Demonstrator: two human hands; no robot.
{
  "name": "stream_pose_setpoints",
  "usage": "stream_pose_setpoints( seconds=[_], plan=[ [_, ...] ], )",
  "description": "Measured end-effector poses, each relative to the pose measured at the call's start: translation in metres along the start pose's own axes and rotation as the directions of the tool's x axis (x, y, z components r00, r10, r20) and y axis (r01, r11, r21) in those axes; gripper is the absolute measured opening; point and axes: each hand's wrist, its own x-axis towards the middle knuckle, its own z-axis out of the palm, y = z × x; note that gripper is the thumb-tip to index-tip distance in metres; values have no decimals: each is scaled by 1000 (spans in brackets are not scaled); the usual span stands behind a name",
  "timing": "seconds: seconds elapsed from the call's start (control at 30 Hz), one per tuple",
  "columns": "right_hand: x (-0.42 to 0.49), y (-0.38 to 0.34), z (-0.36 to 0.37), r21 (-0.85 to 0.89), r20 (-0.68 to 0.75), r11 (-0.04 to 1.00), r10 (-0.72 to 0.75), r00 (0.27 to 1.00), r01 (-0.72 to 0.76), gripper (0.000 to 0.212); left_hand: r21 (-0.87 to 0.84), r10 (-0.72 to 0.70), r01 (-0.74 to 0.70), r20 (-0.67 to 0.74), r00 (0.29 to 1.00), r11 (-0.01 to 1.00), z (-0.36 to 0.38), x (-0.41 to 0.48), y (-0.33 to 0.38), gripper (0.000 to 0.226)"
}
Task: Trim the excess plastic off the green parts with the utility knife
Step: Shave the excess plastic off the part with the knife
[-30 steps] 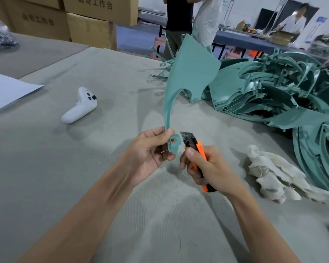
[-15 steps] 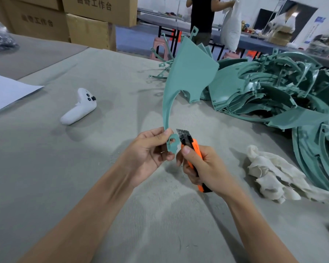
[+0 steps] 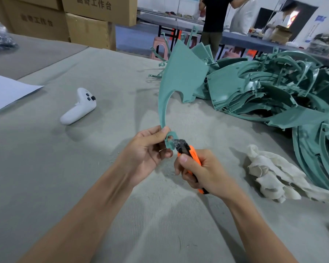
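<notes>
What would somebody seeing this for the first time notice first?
Probably the green part standing up in the middle of the view, pinched at its narrow lower end by the left hand. Right beside it, the right hand grips an orange utility knife with its blade against the part's small ring end. Behind, to the right, a big pile of green parts covers the table.
</notes>
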Motion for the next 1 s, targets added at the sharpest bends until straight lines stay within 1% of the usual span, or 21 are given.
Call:
stream_pose_setpoints(
  seconds=[0.07,0.13,0.2,0.27,0.33,0.5,0.57,0.67,0.73,0.87,1.0],
  plan=[
    [1,0,0,34,-43,999,-17,999,18,39,12,10,-10,3,1000,1000,0,0,1,21],
    [3,0,-2,60,-150,998,-20,989,29,39,19,19,-20,7,1000,1000,0,-1,1,22],
    [4,2,-3,26,-256,999,-37,966,46,39,13,39,-39,14,999,999,1,-1,1,23],
    [4,3,-3,-12,-298,999,-52,953,51,39,9,61,-61,16,998,998,2,0,1,24],
    [4,3,-2,4,-283,1000,-29,959,31,40,11,82,-82,15,997,997,2,-1,2,23],
    [3,1,-2,95,-126,995,37,991,-25,42,39,109,-108,-2,994,993,3,-1,4,20],
    [2,0,-2,146,-97,988,57,994,-43,42,36,110,-110,-11,994,993,3,-1,4,20],
    [2,0,-1,175,-54,982,87,995,-76,44,22,109,-109,-11,994,994,3,-2,4,20],
    [2,0,2,171,-29,981,101,994,-95,44,13,107,-107,2,994,994,3,-2,3,20],
    [4,1,6,187,-1,976,112,994,-110,44,-4,93,-93,19,995,996,4,-1,2,13],
    [5,2,7,189,-1,977,103,995,-101,45,-20,84,-84,2,996,996,2,0,1,15]
  ],
)
